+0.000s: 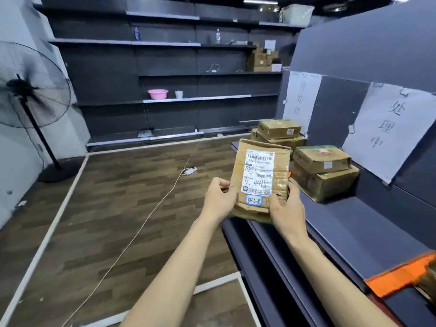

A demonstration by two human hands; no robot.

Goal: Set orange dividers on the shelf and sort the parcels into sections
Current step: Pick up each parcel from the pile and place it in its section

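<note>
A person holds a flat brown cardboard parcel [260,180] upright in front of the dark shelf [349,223], label side toward the camera. The left hand [218,199] grips its lower left edge, thumb on the front; the right hand [286,208] grips the lower right corner, thumb pressed near a small blue-bordered sticker [254,200] below the white shipping label [259,172]. On the shelf just behind the parcel sits a near stack of two boxes [323,173], and farther back a second stack [278,134]. An orange divider [398,277] lies across the shelf at near right. Two handwritten paper signs [387,131] hang on the shelf's back panel. A standing fan [30,90] is at far left.
</note>
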